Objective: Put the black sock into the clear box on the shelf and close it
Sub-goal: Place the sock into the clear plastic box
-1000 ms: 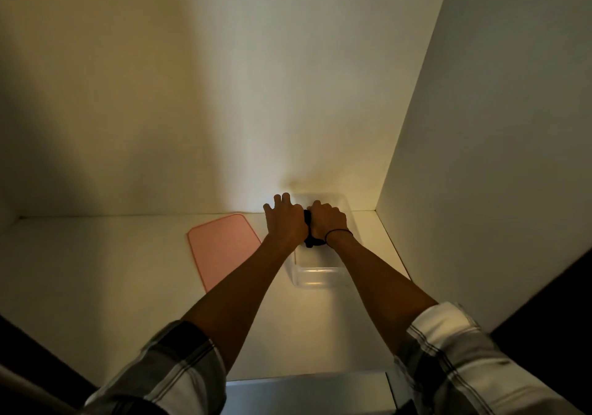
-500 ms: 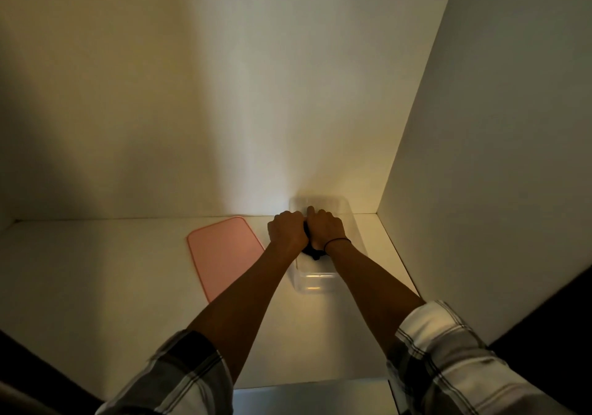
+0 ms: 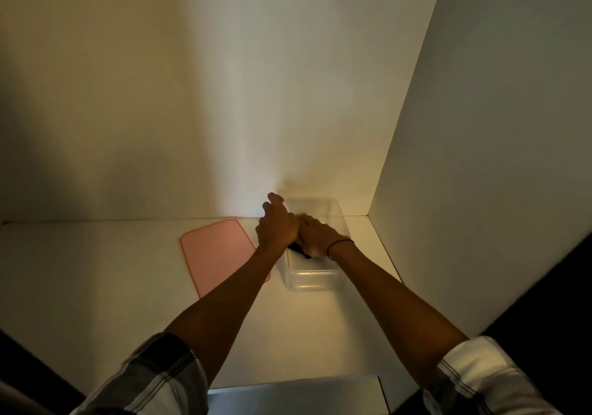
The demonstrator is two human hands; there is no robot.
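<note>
The clear box (image 3: pixel 312 278) stands open on the white shelf near the right wall. Both my hands are over it, side by side. My right hand (image 3: pixel 315 233) presses down on the black sock (image 3: pixel 296 249), of which only a dark edge shows under the palm, inside the box. My left hand (image 3: pixel 275 227) is beside it at the box's left rim, fingers lifted and slightly apart; whether it still touches the sock is hidden. The pink lid (image 3: pixel 217 253) lies flat on the shelf just left of the box.
The shelf (image 3: pixel 96 270) is a white compartment with a back wall and a right side wall (image 3: pixel 480 158) close to the box. A grey ledge (image 3: pixel 294 395) runs along the front edge below my arms.
My left hand has loosened from a fist and lifted its fingers. The right hand has moved lower over the sock in the box.
</note>
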